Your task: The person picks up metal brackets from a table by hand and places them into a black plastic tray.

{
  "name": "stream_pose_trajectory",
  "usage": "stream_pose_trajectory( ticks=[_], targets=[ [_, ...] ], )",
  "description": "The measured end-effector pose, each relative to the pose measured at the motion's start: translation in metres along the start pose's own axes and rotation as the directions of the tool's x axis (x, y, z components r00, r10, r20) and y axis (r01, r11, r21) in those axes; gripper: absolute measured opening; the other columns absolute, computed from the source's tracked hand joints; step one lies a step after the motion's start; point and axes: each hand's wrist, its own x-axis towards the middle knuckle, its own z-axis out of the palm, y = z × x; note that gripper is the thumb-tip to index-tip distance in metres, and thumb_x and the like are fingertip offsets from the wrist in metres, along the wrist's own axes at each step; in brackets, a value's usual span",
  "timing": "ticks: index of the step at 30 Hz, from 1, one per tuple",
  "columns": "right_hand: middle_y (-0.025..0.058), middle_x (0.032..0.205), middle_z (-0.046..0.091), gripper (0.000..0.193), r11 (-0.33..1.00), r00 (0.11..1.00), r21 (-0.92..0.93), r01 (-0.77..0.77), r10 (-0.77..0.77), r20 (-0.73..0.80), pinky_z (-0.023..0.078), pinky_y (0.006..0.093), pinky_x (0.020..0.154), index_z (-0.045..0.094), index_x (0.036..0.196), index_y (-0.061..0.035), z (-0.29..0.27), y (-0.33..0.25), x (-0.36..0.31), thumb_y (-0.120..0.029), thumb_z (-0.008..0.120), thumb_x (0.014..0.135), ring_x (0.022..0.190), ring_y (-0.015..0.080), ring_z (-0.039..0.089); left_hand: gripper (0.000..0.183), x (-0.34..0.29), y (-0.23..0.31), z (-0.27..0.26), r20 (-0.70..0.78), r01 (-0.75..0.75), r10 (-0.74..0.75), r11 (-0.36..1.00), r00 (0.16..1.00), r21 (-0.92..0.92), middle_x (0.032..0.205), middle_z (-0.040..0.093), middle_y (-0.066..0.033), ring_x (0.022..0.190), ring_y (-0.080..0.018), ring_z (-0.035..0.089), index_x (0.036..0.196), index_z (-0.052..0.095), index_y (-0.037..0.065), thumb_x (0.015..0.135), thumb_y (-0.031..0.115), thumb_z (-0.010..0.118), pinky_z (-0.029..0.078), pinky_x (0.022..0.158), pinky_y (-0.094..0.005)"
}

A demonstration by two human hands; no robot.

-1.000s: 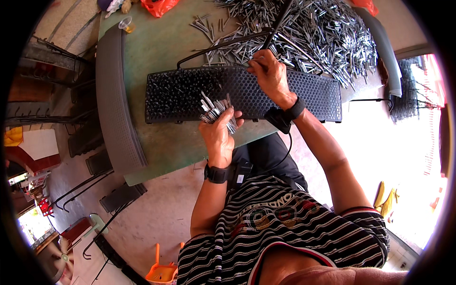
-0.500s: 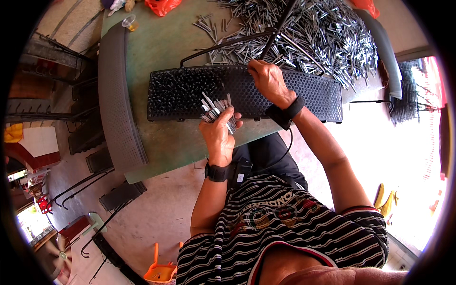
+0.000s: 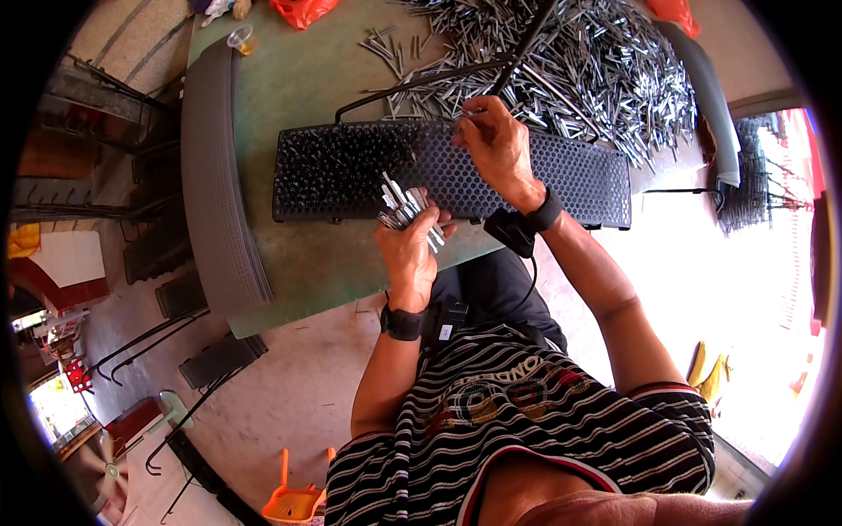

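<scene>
A long black perforated metal panel (image 3: 561, 180) lies across the near edge of the table. Its left part bristles with many small slim pieces (image 3: 338, 167) standing in the holes; bare holes show on the right part. Just in front of the panel, my left hand (image 3: 412, 259) is closed around a bundle of short silvery metal strips (image 3: 405, 206), which fan out past the fingers. Over the panel's upper middle is my right hand (image 3: 500, 149), fingers curled and thumb near the index finger. Whatever its fingertips hold is too small to make out.
A large pile of loose metal strips (image 3: 605, 70) covers the far right of the green table (image 3: 289, 96). Black rods (image 3: 421, 85) reach over it from the panel. Stacked grey perforated sheets (image 3: 210, 184) lie at left, a plastic cup (image 3: 242, 40) beyond.
My right hand has lifted slightly off the panel and turned, its fingers loosening. My left hand and its bundle have shifted a little to the right.
</scene>
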Motion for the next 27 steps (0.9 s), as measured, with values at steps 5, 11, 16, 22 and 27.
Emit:
stream_pose_trajectory(
  ticks=[5, 11, 16, 22, 27],
  targets=[
    [0.0159, 0.076, 0.065, 0.014, 0.998, 0.997, 0.021, 0.056, -0.055, -0.047, 0.053, 0.0302, 0.058, 0.048, 0.1, -0.0002, 0.012, 0.014, 0.003, 0.0, 0.053, 0.086, 0.073, 0.0231, 0.069, 0.024, 0.001, 0.004, -0.001, 0.038, -0.036, 0.036, 0.999, 0.999, -0.001, 0.082, 0.061, -0.0077, 0.064, -0.0202, 0.062, 0.1, 0.059, -0.001, 0.077, -0.007, 0.062, 0.055, 0.055, -0.035],
    [0.0167, 0.076, 0.064, 0.011, 0.997, 0.997, 0.013, 0.077, -0.077, -0.022, 0.052, 0.0321, 0.057, 0.05, 0.095, -0.0005, 0.021, 0.024, 0.003, 0.001, 0.053, 0.085, 0.07, 0.0266, 0.068, 0.02, 0.0, 0.01, -0.001, -0.02, -0.025, 0.024, 1.0, 1.0, -0.019, 0.082, 0.062, -0.0086, 0.065, -0.0217, 0.063, 0.095, 0.059, 0.0, 0.077, -0.006, 0.063, 0.055, 0.054, -0.0352],
    [0.0155, 0.076, 0.063, 0.007, 0.865, 0.92, -0.314, 0.391, -0.363, 0.145, 0.049, 0.0397, 0.057, 0.059, 0.087, -0.0011, 0.014, 0.026, 0.007, -0.003, 0.057, 0.081, 0.065, 0.0341, 0.062, 0.018, -0.001, 0.012, -0.001, -0.049, -0.015, 0.015, 1.0, 0.999, -0.006, 0.082, 0.062, -0.0085, 0.066, -0.0226, 0.064, 0.094, 0.059, 0.0, 0.077, -0.005, 0.064, 0.055, 0.054, -0.0352],
    [0.0106, 0.069, 0.064, 0.012, 0.977, 0.92, -0.143, 0.157, -0.092, 0.382, 0.047, 0.0314, 0.055, 0.065, 0.087, -0.0006, 0.006, -0.005, -0.012, -0.01, 0.064, 0.079, 0.06, 0.0193, 0.061, 0.018, 0.003, 0.007, -0.002, -0.038, -0.041, 0.039, 0.998, 0.999, -0.05, 0.081, 0.063, -0.0097, 0.063, -0.0217, 0.064, 0.094, 0.06, -0.001, 0.077, -0.006, 0.063, 0.054, 0.052, -0.0346],
    [0.0056, 0.067, 0.065, 0.01, 0.95, 0.885, 0.037, -0.309, 0.273, 0.378, 0.045, 0.0209, 0.049, 0.065, 0.083, 0.0026, 0.003, -0.012, -0.018, -0.007, 0.062, 0.082, 0.055, 0.0073, 0.059, 0.017, 0.001, 0.003, 0.001, -0.039, -0.028, 0.027, 0.999, 0.999, -0.021, 0.081, 0.063, -0.0096, 0.064, -0.0216, 0.064, 0.093, 0.06, -0.002, 0.077, -0.007, 0.062, 0.054, 0.05, -0.0344]
  ],
)
